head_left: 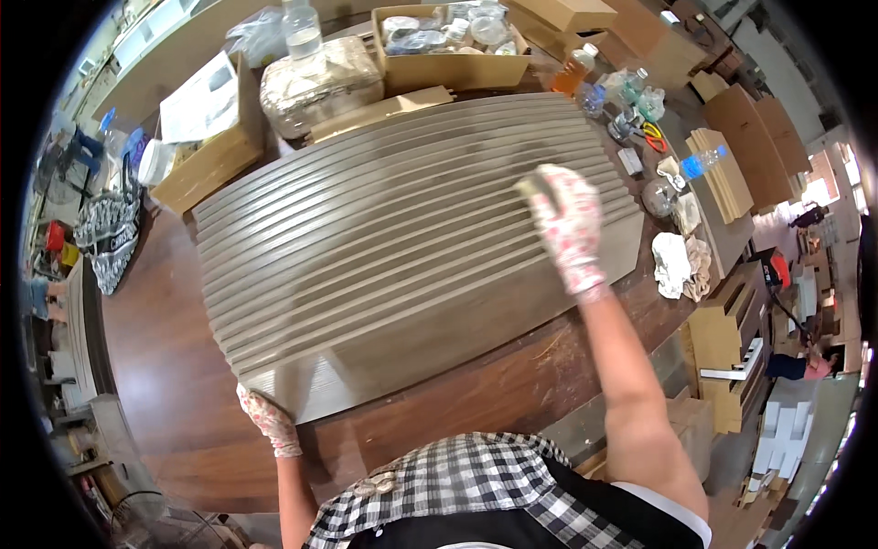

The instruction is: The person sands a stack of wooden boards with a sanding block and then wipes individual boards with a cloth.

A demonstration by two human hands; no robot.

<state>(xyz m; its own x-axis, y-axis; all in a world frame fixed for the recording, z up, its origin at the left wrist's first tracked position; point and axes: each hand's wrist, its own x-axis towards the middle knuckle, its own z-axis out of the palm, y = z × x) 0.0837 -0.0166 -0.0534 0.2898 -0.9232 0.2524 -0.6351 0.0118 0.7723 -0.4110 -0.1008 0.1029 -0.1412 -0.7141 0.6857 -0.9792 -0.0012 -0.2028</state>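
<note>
A large grey-brown panel [412, 229] with long parallel ridges lies on the brown table [155, 366]. My right hand [569, 215], in a white glove with a red pattern, is over the ridges toward the panel's right end. Its fingers are closed around a small beige pad [527, 188], mostly hidden by the glove, so its exact kind is unclear. At the panel's near left corner, my left hand [266, 423], gloved alike, grips the edge; some fingers are out of sight. A flat smooth strip runs along the panel's near side.
Behind the panel stand a carton of bottles and bags [453, 69], a plastic-wrapped bundle [320, 87] and an open carton with papers [215, 146]. Orange-handled scissors [654, 137], bottles and white rags [672, 265] lie at the right. A patterned bag [110, 229] hangs at the left.
</note>
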